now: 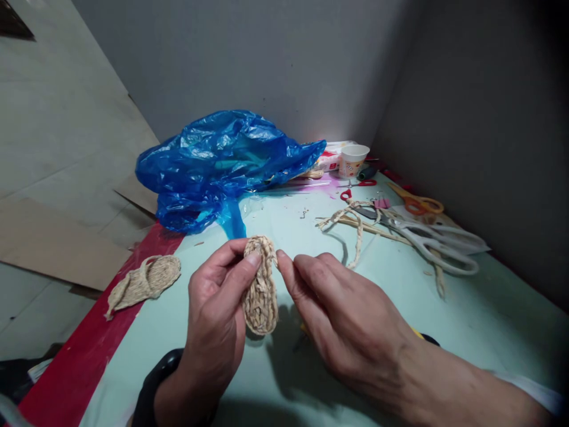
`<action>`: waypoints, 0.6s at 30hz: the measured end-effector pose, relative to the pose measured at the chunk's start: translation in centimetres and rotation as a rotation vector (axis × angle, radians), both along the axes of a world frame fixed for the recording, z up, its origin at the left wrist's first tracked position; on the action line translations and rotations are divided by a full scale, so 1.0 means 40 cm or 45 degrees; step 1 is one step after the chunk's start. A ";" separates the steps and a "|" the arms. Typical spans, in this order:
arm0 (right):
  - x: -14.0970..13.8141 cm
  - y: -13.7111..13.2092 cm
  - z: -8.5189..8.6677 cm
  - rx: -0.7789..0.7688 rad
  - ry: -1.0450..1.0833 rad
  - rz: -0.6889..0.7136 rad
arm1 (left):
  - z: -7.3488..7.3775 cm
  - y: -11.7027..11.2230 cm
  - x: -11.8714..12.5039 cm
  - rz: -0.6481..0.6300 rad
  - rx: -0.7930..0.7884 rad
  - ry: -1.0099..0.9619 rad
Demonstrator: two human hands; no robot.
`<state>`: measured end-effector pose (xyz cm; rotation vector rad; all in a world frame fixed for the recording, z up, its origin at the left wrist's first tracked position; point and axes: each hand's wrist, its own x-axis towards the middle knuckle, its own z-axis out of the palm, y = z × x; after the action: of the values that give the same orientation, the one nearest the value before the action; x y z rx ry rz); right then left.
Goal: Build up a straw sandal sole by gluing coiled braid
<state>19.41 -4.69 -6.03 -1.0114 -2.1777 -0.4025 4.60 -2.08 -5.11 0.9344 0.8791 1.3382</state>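
Observation:
Over the table, my left hand (222, 296) grips a small oval sole of braided straw (261, 302), thumb on its face and fingers behind. The sole is held upright, its coiled rows running lengthwise. Close to its upper right edge, my right hand (342, 320) is closed in a pinch. What sits between those fingertips is too small to make out. A finished-looking straw slipper (149, 281) with a strap lies at the table's left edge, on the red strip.
A crumpled blue plastic bag (226, 163) covers the back left of the table. Behind stands a paper cup (354, 160). White-handled scissors (431, 240), orange-handled scissors (418, 201), red-handled scissors (355, 188) and a braided straw cord (358, 237) lie at right. Grey walls (275, 65) rise behind.

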 end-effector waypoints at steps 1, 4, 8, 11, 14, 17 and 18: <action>-0.001 -0.001 -0.001 0.014 -0.005 0.000 | -0.001 0.001 0.001 0.004 -0.002 -0.002; -0.006 -0.002 -0.004 0.022 0.012 -0.007 | -0.002 0.002 0.003 0.017 -0.006 -0.003; -0.016 -0.002 -0.011 -0.029 0.039 -0.024 | -0.006 0.000 0.006 0.022 -0.010 0.007; -0.020 -0.004 -0.015 -0.009 0.036 -0.041 | -0.010 -0.002 0.008 0.042 -0.008 -0.001; -0.022 -0.006 -0.018 0.032 0.022 -0.041 | -0.012 -0.004 0.010 0.056 -0.001 -0.020; -0.023 -0.008 -0.020 0.048 -0.012 -0.066 | -0.014 -0.007 0.015 0.069 0.011 -0.006; -0.023 -0.008 -0.020 0.040 -0.022 -0.069 | -0.016 -0.007 0.016 0.072 0.012 0.000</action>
<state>18.50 -5.02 -6.84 -1.0554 -2.1559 -0.4710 5.26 -2.37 -5.73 0.9230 0.9058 1.3920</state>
